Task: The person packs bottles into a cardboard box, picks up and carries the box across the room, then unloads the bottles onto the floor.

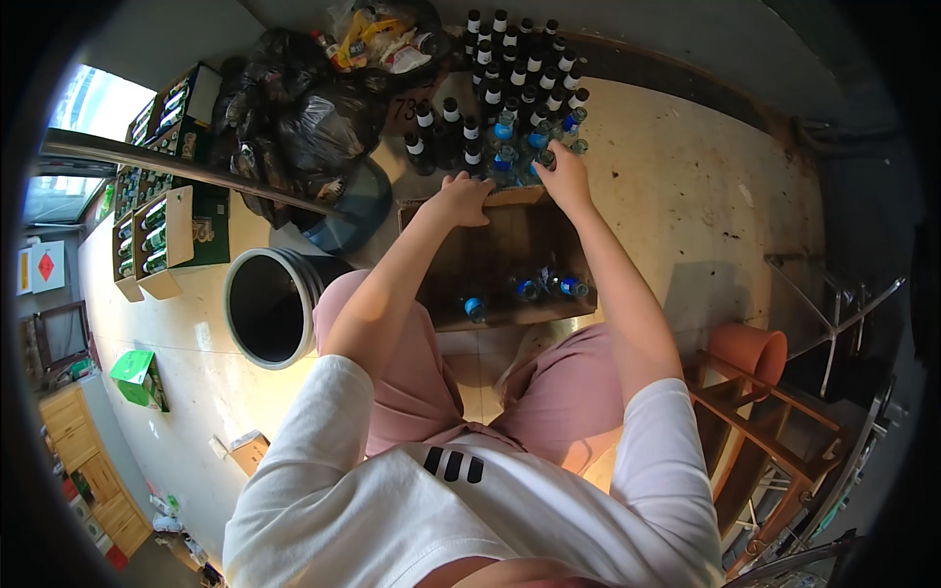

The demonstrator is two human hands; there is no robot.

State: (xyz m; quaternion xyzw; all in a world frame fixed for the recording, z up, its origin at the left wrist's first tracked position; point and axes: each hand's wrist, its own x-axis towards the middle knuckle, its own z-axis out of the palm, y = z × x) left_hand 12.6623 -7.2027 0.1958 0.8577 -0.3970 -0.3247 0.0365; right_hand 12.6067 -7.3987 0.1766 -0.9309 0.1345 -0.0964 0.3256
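Observation:
My right hand (567, 178) is closed around the neck of a clear glass bottle (545, 160) just past the far rim of an open cardboard box (461, 260). At the same rim, further left, my left hand (459, 200) grips the cardboard, with its fingers over the edge and thumb inside. Inside the box, several clear bottles with blue labels lie near its close side, among them one blue-labelled bottle (475, 309). More clear bottles with blue labels (505, 157) stand beyond the rim, in front of many dark bottles with white neck labels (520, 73).
Black garbage bags (319, 122) and a round black bin (270, 309) are on the left. Cartons of green bottles (155, 235) stand farther left. A green box (139, 379) sits on the floor. On the right are an orange pot (750, 355) and a wooden frame (765, 416).

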